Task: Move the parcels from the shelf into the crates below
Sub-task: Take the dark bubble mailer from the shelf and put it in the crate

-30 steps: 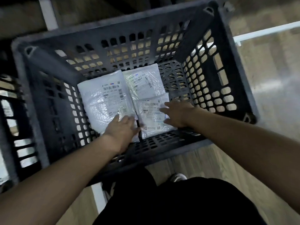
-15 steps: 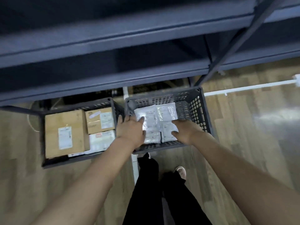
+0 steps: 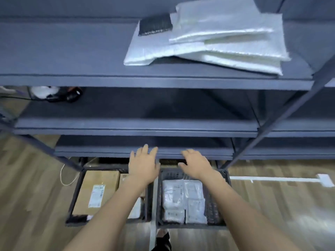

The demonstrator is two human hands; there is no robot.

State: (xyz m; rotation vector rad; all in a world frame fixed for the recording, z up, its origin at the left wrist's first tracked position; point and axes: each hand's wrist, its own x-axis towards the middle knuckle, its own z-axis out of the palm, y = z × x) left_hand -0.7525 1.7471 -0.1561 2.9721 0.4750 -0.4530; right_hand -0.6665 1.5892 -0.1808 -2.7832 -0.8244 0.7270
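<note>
Grey shelf (image 3: 72, 51) above wood floor (image 3: 272, 205) (both hands (image 3: 143, 164) (image 3: 196, 164) empty, fingers relaxed).

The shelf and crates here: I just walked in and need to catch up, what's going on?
A person is moving parcels off the shelf into floor crates. Both hands, left hand and right hand, are open and empty, raised in front of the lower shelves. White mailers lie in the right crate, boxes in the left crate. A pile of padded mailers waits on the top shelf.

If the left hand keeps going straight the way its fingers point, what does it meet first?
Probably the front edge of the lowest shelf board: the left hand points up-frame at it, fingertips already overlapping it. Depth is unclear.
</note>
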